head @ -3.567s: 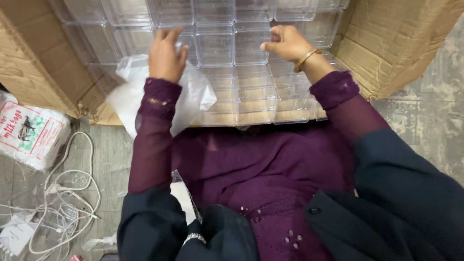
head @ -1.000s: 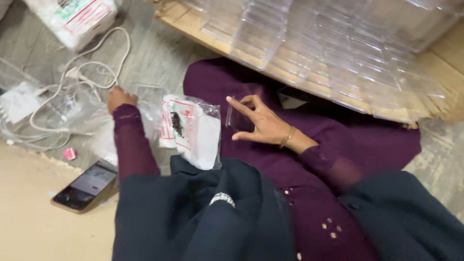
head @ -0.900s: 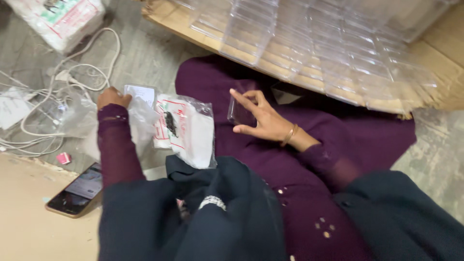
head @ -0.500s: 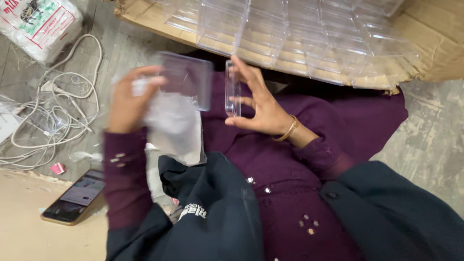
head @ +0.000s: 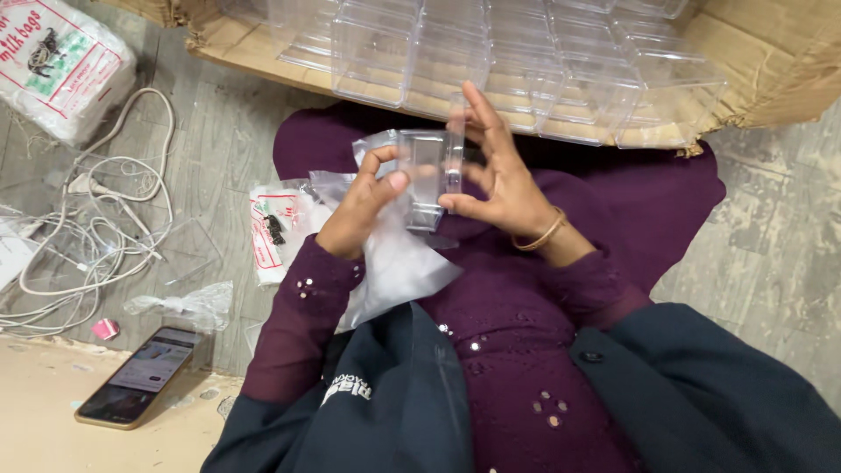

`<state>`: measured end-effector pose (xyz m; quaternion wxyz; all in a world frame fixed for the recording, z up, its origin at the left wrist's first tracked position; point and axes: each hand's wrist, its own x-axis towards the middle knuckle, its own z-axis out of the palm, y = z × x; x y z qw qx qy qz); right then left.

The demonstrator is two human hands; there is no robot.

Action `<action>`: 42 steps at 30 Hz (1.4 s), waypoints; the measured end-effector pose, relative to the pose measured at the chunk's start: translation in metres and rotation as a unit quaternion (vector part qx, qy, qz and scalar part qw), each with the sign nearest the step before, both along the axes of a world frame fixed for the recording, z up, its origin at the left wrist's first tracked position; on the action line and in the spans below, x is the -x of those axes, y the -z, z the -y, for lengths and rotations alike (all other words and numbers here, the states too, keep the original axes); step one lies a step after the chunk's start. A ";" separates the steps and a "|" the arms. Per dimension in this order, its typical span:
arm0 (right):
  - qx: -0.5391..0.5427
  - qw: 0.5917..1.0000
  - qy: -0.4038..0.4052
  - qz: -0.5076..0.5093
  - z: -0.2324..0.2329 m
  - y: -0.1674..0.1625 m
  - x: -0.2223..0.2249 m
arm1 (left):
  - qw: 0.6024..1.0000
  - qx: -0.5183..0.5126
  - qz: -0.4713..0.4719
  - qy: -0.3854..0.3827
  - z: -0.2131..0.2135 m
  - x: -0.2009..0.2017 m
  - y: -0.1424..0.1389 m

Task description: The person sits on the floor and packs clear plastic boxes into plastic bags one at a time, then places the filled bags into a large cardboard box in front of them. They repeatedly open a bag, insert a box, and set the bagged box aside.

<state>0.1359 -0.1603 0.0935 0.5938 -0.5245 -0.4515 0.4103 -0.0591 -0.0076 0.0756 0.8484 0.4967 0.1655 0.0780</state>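
My left hand (head: 361, 208) grips a small clear plastic box (head: 424, 180) together with a white plastic bag (head: 394, 263) that hangs down over my lap. My right hand (head: 495, 180) holds a thin clear plastic lid (head: 455, 144) upright against the box's right side, fingers spread. Both hands meet above my purple-clothed lap, just in front of a cardboard carton (head: 780, 61) packed with several clear plastic boxes (head: 491, 61).
A packet of small bags (head: 273, 229) lies by my left knee. White cables (head: 96, 236) sprawl on the grey floor at left. A phone (head: 138, 389) rests on a beige ledge. A printed sack (head: 57, 66) sits at top left.
My left hand lifted the bag and clear box off the floor and brought them to my right hand, which now holds the lid against the box. The view tilted up.
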 end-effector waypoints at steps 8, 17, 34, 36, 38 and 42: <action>-0.042 0.959 -0.019 0.281 0.009 -0.036 -0.009 | 0.980 0.197 -0.009 0.016 0.005 -0.005 -0.008; -0.036 0.935 -0.035 0.351 0.005 -0.041 -0.004 | 0.985 0.173 -0.008 0.022 0.009 -0.006 -0.013; 0.000 0.949 -0.050 0.311 0.004 -0.044 -0.002 | 0.989 0.148 -0.010 0.025 0.012 -0.006 -0.019; -0.021 0.945 -0.037 0.323 0.000 -0.043 0.001 | 0.988 0.154 -0.011 0.021 0.013 -0.007 -0.021; -0.055 0.934 -0.016 0.352 -0.006 -0.042 0.006 | 0.985 0.173 -0.005 0.013 0.012 -0.006 -0.021; -0.088 0.929 -0.042 0.356 -0.032 -0.037 0.012 | 1.000 0.009 0.010 -0.026 -0.013 0.028 -0.016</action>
